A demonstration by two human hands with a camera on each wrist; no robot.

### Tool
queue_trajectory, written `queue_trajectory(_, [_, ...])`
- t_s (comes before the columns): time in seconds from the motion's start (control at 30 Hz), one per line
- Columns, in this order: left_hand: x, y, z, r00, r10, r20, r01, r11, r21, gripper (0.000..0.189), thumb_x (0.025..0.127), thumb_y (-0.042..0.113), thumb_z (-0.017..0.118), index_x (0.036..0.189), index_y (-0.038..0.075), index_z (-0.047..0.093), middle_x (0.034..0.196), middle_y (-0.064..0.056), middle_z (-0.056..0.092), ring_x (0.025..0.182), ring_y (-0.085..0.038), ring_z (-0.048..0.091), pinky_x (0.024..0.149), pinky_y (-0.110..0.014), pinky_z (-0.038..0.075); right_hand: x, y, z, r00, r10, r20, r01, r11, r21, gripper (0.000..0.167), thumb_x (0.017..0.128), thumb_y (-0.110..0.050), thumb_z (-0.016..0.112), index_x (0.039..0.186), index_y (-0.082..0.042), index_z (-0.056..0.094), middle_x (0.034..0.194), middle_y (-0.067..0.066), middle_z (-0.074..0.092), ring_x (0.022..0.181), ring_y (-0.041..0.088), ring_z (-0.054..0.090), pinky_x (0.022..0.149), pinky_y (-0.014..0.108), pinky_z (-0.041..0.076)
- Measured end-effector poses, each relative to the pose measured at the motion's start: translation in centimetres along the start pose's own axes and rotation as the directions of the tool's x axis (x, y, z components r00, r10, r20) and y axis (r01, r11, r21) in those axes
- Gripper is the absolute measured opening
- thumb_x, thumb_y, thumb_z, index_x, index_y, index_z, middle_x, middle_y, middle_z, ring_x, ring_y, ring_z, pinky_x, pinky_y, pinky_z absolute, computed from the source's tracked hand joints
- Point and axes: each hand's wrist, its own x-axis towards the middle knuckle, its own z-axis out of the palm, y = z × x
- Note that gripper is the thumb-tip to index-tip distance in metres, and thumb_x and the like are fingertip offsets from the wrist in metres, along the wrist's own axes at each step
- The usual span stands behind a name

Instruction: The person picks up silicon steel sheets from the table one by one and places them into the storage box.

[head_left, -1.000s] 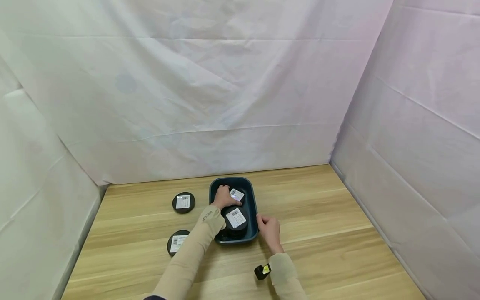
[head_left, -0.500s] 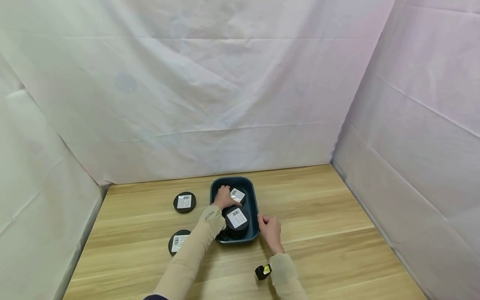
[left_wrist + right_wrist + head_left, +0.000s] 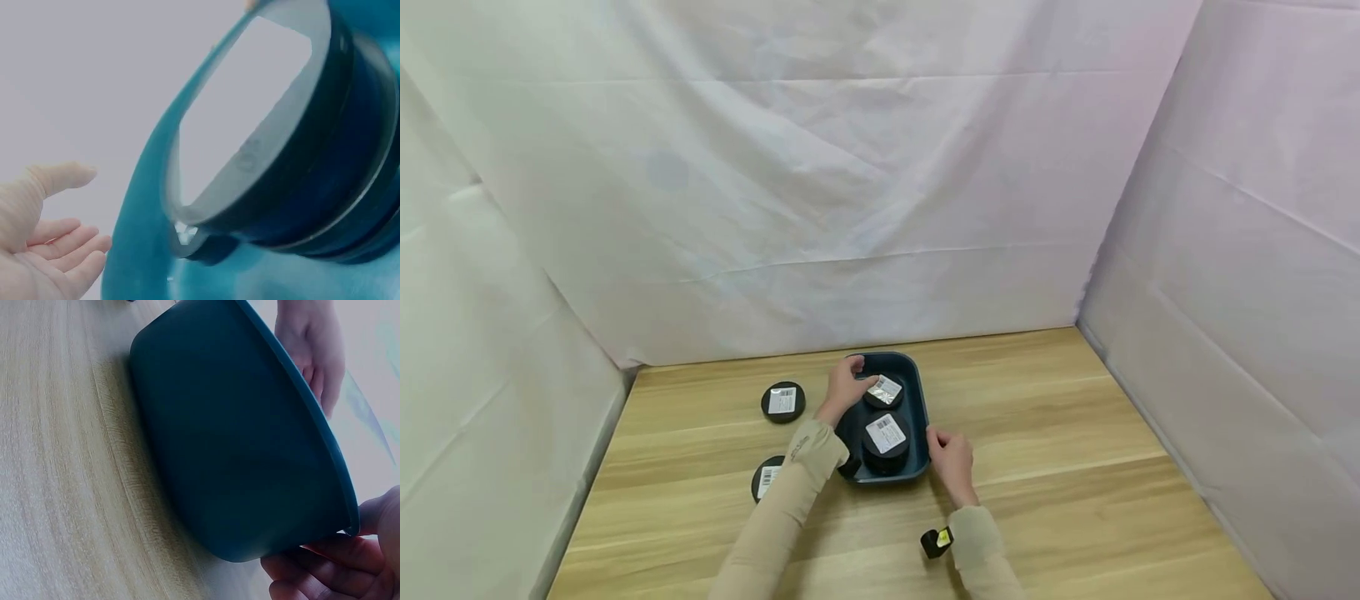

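Note:
A dark teal plastic basin (image 3: 921, 400) stands on the wooden table. Inside it sit round black discs with white barcode labels: a near one (image 3: 886, 442) on top of a stack, and a lower one (image 3: 882, 397) toward the far end. My left hand (image 3: 846, 388) hovers over the basin's far left side, thumb spread from loosely bent fingers, holding nothing. In the left wrist view the same hand (image 3: 53, 240) is apart from the stacked discs (image 3: 262, 125). My right hand (image 3: 952, 461) pinches the basin's right rim, thumb over the edge and fingers (image 3: 331, 565) outside.
Two more labelled black discs lie on the table left of the basin: one farther back (image 3: 783, 402), another nearer (image 3: 762, 481) partly hidden by my left sleeve (image 3: 786, 508). A small black device (image 3: 936, 542) sits beside my right sleeve. White cloth walls (image 3: 850, 208) enclose the table.
My left hand has lifted up and back from beside the far disc, its fingers spreading away. My right hand stays at the rim. The whole scene has shifted slightly right in view.

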Motion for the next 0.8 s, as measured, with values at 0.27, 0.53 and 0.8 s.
queue_trajectory(0.27, [-6.5, 7.2, -4.8, 0.99, 0.072, -0.118, -0.079, 0.995, -0.06, 0.045, 0.078, 0.001, 0.074, 0.115, -0.015, 0.056, 0.112, -0.03, 0.058, 0.103, -0.04, 0.057, 0.089, -0.044, 0.047, 0.2, 0.5, -0.5, 1.0, 0.001, -0.01, -0.001, 1.0, -0.003, 0.045, 0.09, -0.02, 0.06, 0.047, -0.009, 0.051, 0.045, -0.007, 0.037, 0.047, 0.012, 0.036, 0.046, 0.026, 0.029])
queue_trajectory(0.53, [-12.6, 5.6, -6.4, 0.972, -0.023, -0.235, -0.006, 0.992, -0.122, 0.048, 0.074, 0.001, 0.077, 0.116, -0.011, 0.057, 0.111, -0.026, 0.059, 0.106, -0.039, 0.056, 0.092, -0.047, 0.045, 0.3, 0.7, -0.9, 1.0, 0.008, -0.023, -0.008, 1.0, -0.012, 0.047, 0.09, -0.019, 0.06, 0.045, -0.011, 0.048, 0.044, -0.009, 0.035, 0.047, 0.012, 0.036, 0.047, 0.026, 0.029])
queue_trajectory(0.8, [-16.1, 3.5, -7.3, 0.934, -0.073, -0.349, 0.044, 0.995, -0.089, 0.049, 0.071, -0.003, 0.078, 0.114, -0.013, 0.058, 0.109, -0.027, 0.06, 0.104, -0.038, 0.058, 0.09, -0.046, 0.046, 0.3, 0.8, -1.0, 1.0, 0.006, -0.026, -0.007, 1.0, -0.027, 0.042, 0.09, -0.019, 0.059, 0.052, -0.003, 0.06, 0.046, -0.007, 0.038, 0.049, 0.013, 0.038, 0.047, 0.027, 0.03])
